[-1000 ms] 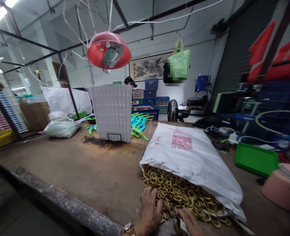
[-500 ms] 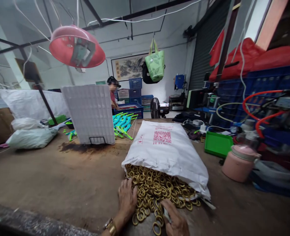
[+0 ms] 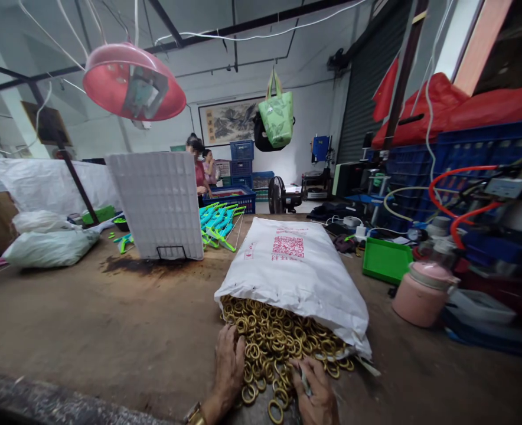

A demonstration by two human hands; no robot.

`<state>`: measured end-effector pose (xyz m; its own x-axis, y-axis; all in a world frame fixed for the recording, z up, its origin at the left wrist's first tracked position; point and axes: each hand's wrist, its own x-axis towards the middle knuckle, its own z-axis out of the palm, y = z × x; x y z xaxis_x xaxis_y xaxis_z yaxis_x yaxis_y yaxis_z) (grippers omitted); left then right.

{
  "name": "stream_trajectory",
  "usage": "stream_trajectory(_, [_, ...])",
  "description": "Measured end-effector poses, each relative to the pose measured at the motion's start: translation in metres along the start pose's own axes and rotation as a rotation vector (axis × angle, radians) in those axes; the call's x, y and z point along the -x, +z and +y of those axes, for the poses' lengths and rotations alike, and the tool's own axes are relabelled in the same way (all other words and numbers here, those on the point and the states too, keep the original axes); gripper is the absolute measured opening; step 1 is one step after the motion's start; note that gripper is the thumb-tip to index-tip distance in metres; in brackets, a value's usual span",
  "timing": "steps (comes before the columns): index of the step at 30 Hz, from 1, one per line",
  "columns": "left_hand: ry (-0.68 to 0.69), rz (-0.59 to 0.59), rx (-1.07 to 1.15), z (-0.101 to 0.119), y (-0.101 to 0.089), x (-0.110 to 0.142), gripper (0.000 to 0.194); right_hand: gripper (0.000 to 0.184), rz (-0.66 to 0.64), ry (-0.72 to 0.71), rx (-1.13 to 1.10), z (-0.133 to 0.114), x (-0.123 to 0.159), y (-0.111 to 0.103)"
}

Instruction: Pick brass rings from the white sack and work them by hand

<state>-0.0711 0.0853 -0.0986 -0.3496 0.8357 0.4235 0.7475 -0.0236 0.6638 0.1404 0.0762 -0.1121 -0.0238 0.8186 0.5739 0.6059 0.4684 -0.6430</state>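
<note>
A white woven sack (image 3: 283,265) with a red printed code lies on its side, mouth towards me. Brass-coloured rings (image 3: 279,336) spill from it onto the table. My left hand (image 3: 229,363) rests along the heap's left edge, fingers stretched out, touching the rings and gripping none that I can see. At the front right of the heap is my right hand (image 3: 316,389), its fingers curled against the rings. Between its thumb and fingers shows a small pale, greyish object (image 3: 306,382), too little visible to name. A few rings lie loose between the hands.
A white ribbed panel (image 3: 157,206) stands on a wire stand, with green and blue hangers (image 3: 223,224) behind it. To the right are a green tray (image 3: 387,260) and a pink container (image 3: 423,293). A pink lamp (image 3: 132,77) hangs above. Two people (image 3: 201,171) are at the back.
My right hand has shifted slightly up into the front of the ring heap. The left hand stays at the heap's edge. A second person now shows at the back; the view has turned slightly right.
</note>
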Motion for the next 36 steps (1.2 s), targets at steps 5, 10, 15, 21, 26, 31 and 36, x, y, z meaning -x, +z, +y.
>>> stream_trajectory(5, [0.019,0.085,0.089,0.004,-0.012,0.0,0.03,0.037,0.071,0.076,-0.064,0.003,-0.002,-0.002])
stream_trajectory(10, [0.195,0.202,0.096,0.025,-0.024,0.015,0.024,0.044,0.113,0.163,-0.129,0.0,-0.006,-0.003])
stream_trajectory(15, [0.214,-0.021,0.3,0.062,-0.027,0.03,0.025,0.052,0.099,0.337,-0.18,-0.011,-0.009,-0.006])
stream_trajectory(21, [0.026,-0.296,0.452,0.1,-0.026,0.02,0.034,0.053,0.001,0.34,-0.273,-0.036,-0.019,-0.008])
stream_trajectory(26, [-0.044,-0.435,0.517,0.107,-0.029,0.01,0.024,0.048,-0.096,0.359,-0.342,-0.06,-0.029,-0.012])
stream_trajectory(31, [-0.122,-0.443,0.589,0.096,-0.028,0.009,0.022,0.043,-0.087,0.506,-0.427,-0.067,-0.034,-0.009])
stream_trajectory(36, [-0.079,-0.359,0.509,0.087,-0.026,0.01,0.026,0.036,-0.092,0.642,-0.469,-0.066,-0.039,-0.005])
